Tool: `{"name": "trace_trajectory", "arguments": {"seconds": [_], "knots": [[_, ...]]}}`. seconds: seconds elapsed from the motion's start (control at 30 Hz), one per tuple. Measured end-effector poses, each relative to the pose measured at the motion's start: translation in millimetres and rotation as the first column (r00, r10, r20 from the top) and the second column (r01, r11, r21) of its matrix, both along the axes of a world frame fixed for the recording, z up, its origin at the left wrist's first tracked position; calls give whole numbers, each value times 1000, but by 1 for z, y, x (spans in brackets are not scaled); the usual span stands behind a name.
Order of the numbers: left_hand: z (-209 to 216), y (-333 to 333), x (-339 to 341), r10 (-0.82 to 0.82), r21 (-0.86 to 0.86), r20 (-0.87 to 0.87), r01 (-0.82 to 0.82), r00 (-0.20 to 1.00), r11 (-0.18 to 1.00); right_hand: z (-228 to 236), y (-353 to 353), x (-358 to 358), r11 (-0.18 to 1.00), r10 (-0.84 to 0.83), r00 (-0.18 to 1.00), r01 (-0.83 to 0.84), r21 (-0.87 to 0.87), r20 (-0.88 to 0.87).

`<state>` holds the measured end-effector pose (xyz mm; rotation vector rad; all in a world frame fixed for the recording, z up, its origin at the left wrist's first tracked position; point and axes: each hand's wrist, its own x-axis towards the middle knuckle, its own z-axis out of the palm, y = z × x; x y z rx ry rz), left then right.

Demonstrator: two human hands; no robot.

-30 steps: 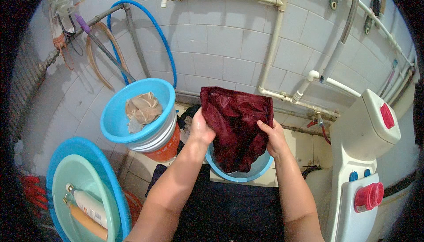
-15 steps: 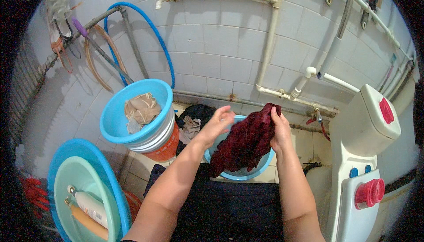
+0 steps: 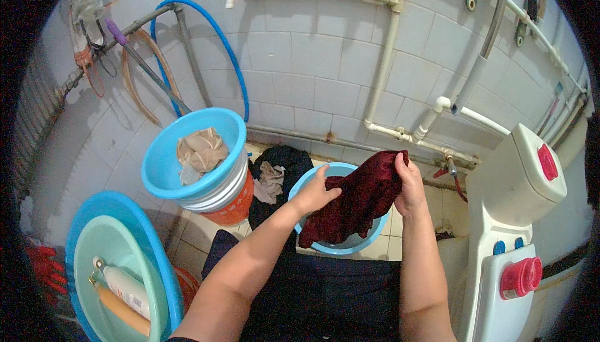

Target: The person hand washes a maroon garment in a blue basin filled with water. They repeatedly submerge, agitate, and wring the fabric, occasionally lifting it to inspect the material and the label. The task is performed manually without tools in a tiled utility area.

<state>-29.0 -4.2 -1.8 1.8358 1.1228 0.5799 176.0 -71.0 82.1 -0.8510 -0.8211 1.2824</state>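
A wet-looking dark red garment [image 3: 356,198] hangs stretched in front of me, above a light blue basin [image 3: 356,247] on the floor. Its upper right corner is pinched in my right hand [image 3: 409,186], which is closed on it. At the garment's left side, my left hand [image 3: 315,193] has its thumb over the fabric; the other fingers are partly hidden behind it. The lower edge of the garment reaches down over the basin, covering much of its inside.
Left of the basin lie dark clothes [image 3: 281,161] and a beige cloth [image 3: 270,183]. A blue basin [image 3: 162,183] holding beige fabric rests on stacked buckets [image 3: 234,198]. Nearer left, a green basin [image 3: 94,236] contains bottles. A toilet [image 3: 500,217] stands right; pipes [image 3: 381,61] line the tiled wall.
My left hand has gone from open beside the garment to touching its left side, thumb over the fabric. The right hand has moved slightly right, and the garment is spread smoother.
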Motion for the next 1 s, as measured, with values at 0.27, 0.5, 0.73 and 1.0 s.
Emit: {"name": "trace_trajectory", "arguments": {"seconds": [0.27,0.5,0.73,1.0], "knots": [[6,21,-15,193,135,263,-234,945,963,2,5,18,987,-159,987,158,22,23],[62,28,-32,230,57,661,-353,715,934,0,5,26,982,-181,972,187,-25,148],[57,30,-39,313,-207,681,-236,662,950,-14,9,23,989,-102,968,123,-78,231],[59,24,-42,244,-317,727,-3,642,948,-17,10,26,984,-121,960,150,-98,254]]}}
